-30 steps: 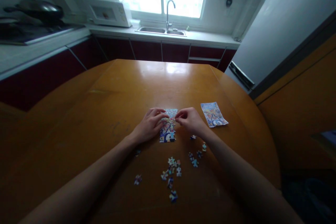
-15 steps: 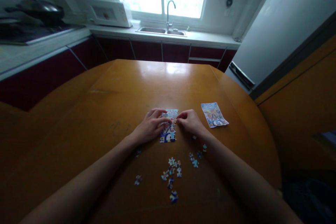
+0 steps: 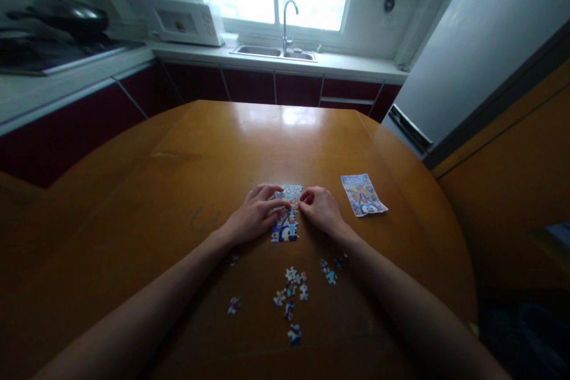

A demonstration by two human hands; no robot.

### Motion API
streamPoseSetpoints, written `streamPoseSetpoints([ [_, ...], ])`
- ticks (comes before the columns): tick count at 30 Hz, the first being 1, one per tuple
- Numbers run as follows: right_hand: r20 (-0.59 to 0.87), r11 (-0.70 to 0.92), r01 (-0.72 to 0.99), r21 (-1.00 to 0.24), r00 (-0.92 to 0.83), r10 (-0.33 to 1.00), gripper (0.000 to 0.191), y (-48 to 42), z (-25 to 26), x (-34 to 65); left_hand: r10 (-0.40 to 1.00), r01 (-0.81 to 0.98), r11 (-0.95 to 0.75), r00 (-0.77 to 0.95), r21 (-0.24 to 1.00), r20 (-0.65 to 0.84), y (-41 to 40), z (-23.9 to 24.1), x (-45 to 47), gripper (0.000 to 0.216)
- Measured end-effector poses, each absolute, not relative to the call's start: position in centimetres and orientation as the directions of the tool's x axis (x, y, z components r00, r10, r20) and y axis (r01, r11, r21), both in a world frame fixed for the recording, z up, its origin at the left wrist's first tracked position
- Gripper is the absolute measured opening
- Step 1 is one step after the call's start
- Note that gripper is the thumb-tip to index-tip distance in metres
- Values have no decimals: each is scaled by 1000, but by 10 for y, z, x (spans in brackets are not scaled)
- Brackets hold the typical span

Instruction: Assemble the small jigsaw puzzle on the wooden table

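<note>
A small, partly assembled colourful jigsaw puzzle (image 3: 286,222) lies on the round wooden table (image 3: 222,148). My left hand (image 3: 255,214) rests on its left edge, fingers stretched over the pieces and pressing down. My right hand (image 3: 320,209) sits at the puzzle's right edge with fingers curled in, fingertips pinched against the upper right part of the puzzle; what they hold is too small to make out. Several loose puzzle pieces (image 3: 291,294) are scattered on the table nearer to me, with a few more pieces (image 3: 330,268) beside my right forearm.
A printed reference picture (image 3: 363,194) lies right of my hands. Behind the table runs a kitchen counter with a sink and tap (image 3: 285,41), a microwave (image 3: 182,21) and a wok (image 3: 66,15) on the hob. A fridge (image 3: 467,53) stands at right.
My right hand has shifted slightly left and lower against the puzzle edge, its forearm now covering a loose piece. The left hand has stayed nearly still.
</note>
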State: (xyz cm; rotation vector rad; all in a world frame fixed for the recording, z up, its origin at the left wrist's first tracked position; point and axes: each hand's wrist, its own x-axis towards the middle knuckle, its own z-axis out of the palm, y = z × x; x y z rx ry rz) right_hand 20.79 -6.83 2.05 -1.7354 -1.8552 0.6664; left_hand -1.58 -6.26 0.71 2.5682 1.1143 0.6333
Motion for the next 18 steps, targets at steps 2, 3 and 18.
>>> streamPoseSetpoints([
  [2, 36, 73, 750, -657, -65, 997, 9, -68, 21, 209, 743, 626, -666, 606, 407, 284, -63, 7, -16, 24],
  [3, 37, 82, 754, -652, -76, 996, 10, -68, 21, 209, 743, 627, -667, 606, 403, 286, -63, 7, -15, 24],
  [18, 101, 269, 794, -545, -256, 961, 15, -72, 22, 213, 735, 631, -676, 613, 380, 289, -63, 8, -16, 25],
])
